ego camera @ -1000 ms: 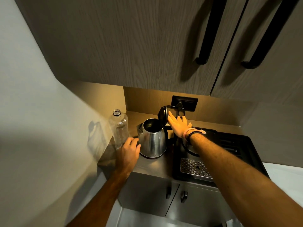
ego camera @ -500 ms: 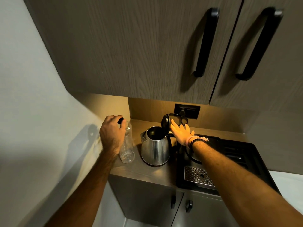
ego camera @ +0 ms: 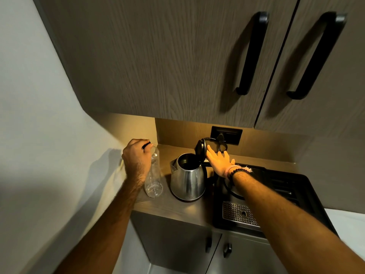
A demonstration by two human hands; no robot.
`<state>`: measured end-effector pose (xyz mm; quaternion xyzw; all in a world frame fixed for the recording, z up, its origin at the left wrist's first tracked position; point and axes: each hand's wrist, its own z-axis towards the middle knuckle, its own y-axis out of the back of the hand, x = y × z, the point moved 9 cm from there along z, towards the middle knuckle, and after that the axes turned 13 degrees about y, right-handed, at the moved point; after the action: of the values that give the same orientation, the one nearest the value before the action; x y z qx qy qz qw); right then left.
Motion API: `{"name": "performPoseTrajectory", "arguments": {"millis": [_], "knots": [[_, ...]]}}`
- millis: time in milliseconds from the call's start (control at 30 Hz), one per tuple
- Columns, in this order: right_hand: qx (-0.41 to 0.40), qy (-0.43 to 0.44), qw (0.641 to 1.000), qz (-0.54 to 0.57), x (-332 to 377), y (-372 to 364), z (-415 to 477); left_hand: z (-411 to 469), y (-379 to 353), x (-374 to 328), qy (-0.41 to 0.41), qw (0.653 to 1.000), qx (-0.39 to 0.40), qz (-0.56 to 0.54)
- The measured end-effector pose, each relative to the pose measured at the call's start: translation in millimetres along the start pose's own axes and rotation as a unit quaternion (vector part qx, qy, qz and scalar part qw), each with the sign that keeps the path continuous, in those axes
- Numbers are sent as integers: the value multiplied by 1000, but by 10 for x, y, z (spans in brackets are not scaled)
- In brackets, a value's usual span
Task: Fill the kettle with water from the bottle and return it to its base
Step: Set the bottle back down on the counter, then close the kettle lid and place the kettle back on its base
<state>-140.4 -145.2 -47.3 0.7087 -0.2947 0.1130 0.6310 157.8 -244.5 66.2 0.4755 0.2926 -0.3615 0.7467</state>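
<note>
A steel kettle (ego camera: 187, 179) stands on the counter (ego camera: 175, 209) with its black lid (ego camera: 200, 150) flipped up and its mouth open. Left of it stands a clear plastic bottle (ego camera: 153, 182), upright. My left hand (ego camera: 136, 159) is closed over the bottle's top, a dark cap showing between the fingers. My right hand (ego camera: 219, 161) is flat with fingers spread, its fingertips against the back of the raised lid. Whether the kettle rests on its base I cannot tell.
A black coffee machine (ego camera: 280, 194) with a metal drip grille (ego camera: 239, 213) sits right of the kettle. A wall socket (ego camera: 226, 134) with a cord is behind. Upper cabinets with black handles (ego camera: 250, 54) hang low overhead. A wall closes the left side.
My left hand rose from the counter beside the kettle to the bottle's top and closed over it. My right hand stays at the lid. The view has tilted upward.
</note>
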Motion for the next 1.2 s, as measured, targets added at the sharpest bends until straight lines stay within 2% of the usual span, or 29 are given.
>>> {"name": "performPoseTrajectory", "arguments": {"millis": [433, 567, 733, 800, 867, 933, 1000, 1100, 1200], "knots": [[6, 17, 1000, -11, 77, 35, -6, -148, 34, 34, -16, 1000, 10, 2], [-8, 27, 998, -57, 115, 60, 74, -252, 128, -134, -62, 998, -18, 5], [-53, 17, 998, -26, 257, 38, 100, -558, 111, -499, -156, 986, -44, -33], [-55, 23, 998, -36, 293, -4, 117, -690, -101, -587, -190, 982, 2, 7], [-57, 28, 998, -28, 283, -25, 135, -823, -472, -581, -203, 970, 104, 83], [-54, 33, 997, -32, 254, -17, 134, -950, -866, -463, -192, 946, 213, 152], [-55, 42, 997, -45, 221, 22, 121, -1023, -1184, -269, -160, 916, 289, 227], [-57, 59, 995, -54, 185, 80, 102, -1032, -1410, -36, -120, 885, 331, 306], [-50, 69, 995, -53, 145, 106, 75, -1013, -1448, 32, -120, 883, 323, 318]]}}
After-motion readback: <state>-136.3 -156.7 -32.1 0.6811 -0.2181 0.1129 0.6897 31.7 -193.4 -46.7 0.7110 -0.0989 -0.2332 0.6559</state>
